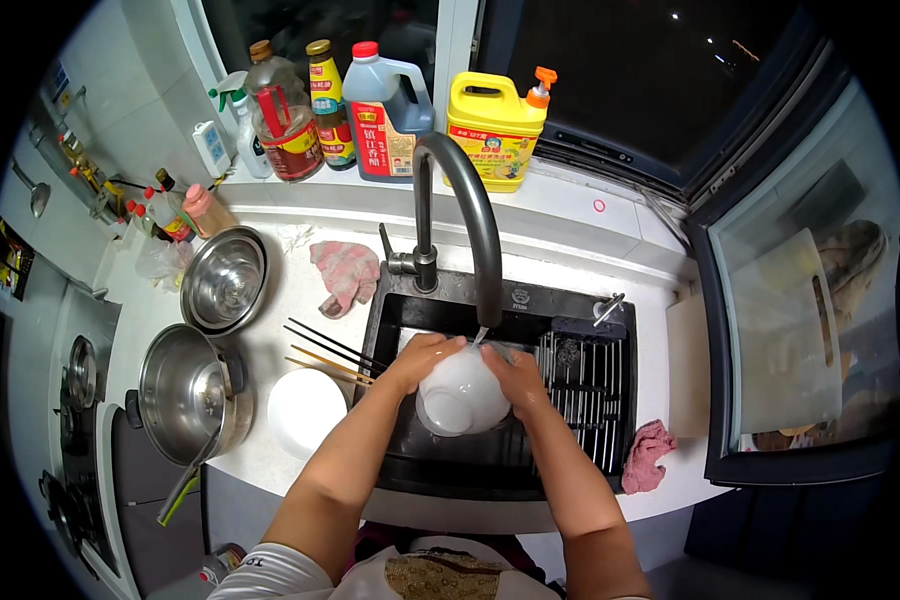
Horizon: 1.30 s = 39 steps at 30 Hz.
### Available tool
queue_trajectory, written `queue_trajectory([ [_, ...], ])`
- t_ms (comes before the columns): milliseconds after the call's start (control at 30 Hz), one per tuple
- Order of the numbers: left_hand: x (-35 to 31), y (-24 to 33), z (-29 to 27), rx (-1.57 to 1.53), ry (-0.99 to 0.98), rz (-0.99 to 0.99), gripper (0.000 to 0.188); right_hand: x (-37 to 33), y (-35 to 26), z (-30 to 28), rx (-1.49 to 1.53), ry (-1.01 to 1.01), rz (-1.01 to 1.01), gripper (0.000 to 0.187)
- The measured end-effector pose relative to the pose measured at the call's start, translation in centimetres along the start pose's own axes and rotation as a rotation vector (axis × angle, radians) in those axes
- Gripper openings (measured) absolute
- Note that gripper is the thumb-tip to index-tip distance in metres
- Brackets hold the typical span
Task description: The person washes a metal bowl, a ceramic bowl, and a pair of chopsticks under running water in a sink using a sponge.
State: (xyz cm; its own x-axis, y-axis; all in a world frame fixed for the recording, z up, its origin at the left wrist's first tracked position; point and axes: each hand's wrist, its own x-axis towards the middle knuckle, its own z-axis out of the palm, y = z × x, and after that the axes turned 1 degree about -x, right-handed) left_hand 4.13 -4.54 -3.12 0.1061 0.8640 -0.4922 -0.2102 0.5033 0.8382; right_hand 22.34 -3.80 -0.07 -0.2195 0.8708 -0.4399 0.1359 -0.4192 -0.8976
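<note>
A white bowl (463, 392) is tilted under the running tap, its foot ring toward me, over the black sink (410, 470). My left hand (422, 362) grips its left rim and my right hand (516, 378) its right side; the fingertips on the far side are partly hidden. Water falls from the dark curved faucet (457, 190) onto the bowl's far edge. Left of the sink, chopsticks (335, 352) lie with their tips over its rim, beside a white plate or upturned bowl (307, 413).
A metal rack (585, 400) fills the sink's right side. On the left counter stand a steel pot (185, 390) and a steel basin (225, 280). Cloths (346, 275) lie left and right of the sink. Several bottles and a yellow jug (492, 135) line the sill; an open window (800, 330) juts in at right.
</note>
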Motion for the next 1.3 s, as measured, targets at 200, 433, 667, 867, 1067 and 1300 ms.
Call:
queue_trajectory([
  [200,0.0,-2.9,0.3,-0.198,0.547,0.143,0.035,0.9,4.0,0.9,-0.403,0.159,-0.625,0.031],
  [433,-1.3,-5.8,3.1,0.274,0.836,0.430,0.051,4.9,8.2,1.1,-0.138,0.082,-0.425,0.041],
  [667,-1.7,-5.2,2.3,0.016,0.682,0.397,0.045,-0.9,3.0,2.7,-0.546,0.261,-0.667,0.074],
  [867,-2.2,-2.0,2.7,-0.502,0.426,0.154,0.035,2.6,3.7,-0.9,0.047,0.046,-0.277,0.036],
  [1067,-0.9,-2.6,1.0,-0.889,0.012,-0.089,0.041,0.5,0.6,-1.1,0.389,-0.152,0.147,0.044],
  [1300,-1.3,-4.2,4.0,-0.840,0.438,0.166,0.040,-0.5,0.0,2.9,0.608,0.141,-0.008,0.044],
])
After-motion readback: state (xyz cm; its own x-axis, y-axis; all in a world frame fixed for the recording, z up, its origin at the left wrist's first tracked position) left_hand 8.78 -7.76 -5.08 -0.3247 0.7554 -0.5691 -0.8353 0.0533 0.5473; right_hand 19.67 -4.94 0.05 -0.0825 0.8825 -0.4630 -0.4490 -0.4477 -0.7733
